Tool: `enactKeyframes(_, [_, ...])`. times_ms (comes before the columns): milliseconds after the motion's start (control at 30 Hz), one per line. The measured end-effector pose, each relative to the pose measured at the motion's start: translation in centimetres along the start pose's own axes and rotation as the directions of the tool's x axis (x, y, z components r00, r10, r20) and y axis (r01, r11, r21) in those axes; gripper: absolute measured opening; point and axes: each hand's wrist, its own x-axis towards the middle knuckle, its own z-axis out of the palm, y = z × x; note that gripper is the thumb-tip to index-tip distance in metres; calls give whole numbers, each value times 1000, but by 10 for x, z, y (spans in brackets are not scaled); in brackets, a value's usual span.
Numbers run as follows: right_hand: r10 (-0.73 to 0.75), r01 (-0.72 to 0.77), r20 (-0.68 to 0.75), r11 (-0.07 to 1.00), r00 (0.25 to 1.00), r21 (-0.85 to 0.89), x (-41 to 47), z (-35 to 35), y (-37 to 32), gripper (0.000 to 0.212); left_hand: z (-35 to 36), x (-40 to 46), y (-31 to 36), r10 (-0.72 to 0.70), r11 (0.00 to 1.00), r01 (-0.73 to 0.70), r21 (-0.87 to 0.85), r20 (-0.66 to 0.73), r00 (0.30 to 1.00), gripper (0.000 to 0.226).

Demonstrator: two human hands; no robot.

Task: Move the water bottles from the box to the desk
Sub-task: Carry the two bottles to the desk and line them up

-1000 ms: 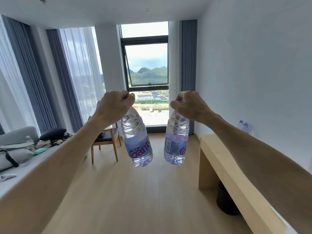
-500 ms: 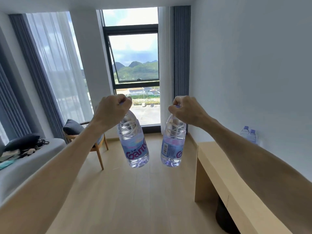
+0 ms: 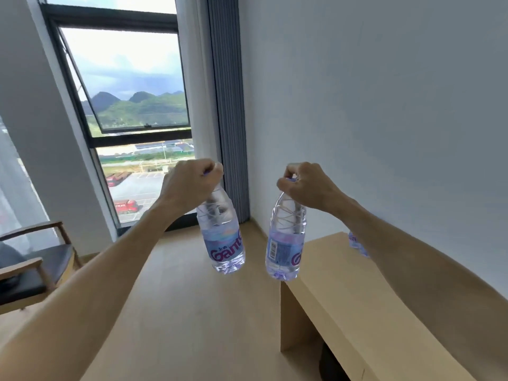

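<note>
My left hand (image 3: 191, 182) grips the purple cap of a clear water bottle (image 3: 224, 240) that hangs tilted over the wooden floor. My right hand (image 3: 305, 187) holds a second water bottle (image 3: 284, 248) by its cap, its base level with the near left end of the light wooden desk (image 3: 354, 306). Two more bottles (image 3: 356, 240) stand on the desk by the wall, mostly hidden behind my right forearm. The box is out of view.
The desk runs along the white wall on the right, with a dark object (image 3: 330, 364) under it. A wooden armchair (image 3: 33, 265) stands at the left edge. A tall window (image 3: 132, 111) and a grey curtain (image 3: 228, 105) fill the far corner.
The view has swung right and come closer to the desk. Both hands still carry their bottles by the caps, and the right bottle has come over the desk's end.
</note>
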Motion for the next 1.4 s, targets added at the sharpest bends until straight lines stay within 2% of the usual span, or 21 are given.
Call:
enactKeyframes(200, [197,-201,-82,979,977,-45,40,-15,78,18,100,86,-7,116,988,-108,-108,79,990,45])
enactKeyframes(400, [323,-339,-182,939,929,-62,61,-40,165,20,211,143,13,215,960,-183,-212,135,967,44])
enactKeyframes(567, [389,-415,-224,906,893,-80,75,-57,244,21,306,172,41,260,940,-204,-275,186,948,43])
enactKeyframes(900, [515,-552,-274,830,813,-80,93,-82,379,19,470,214,86,377,888,-228,-400,348,858,42])
enactKeyframes(1133, [606,-653,-293,752,739,-93,79,-87,436,16,557,229,123,539,812,-283,-510,468,701,39])
enactKeyframes(1400, [736,-792,-324,606,595,-78,48,-74,483,16,646,230,144,727,685,-404,-606,531,435,31])
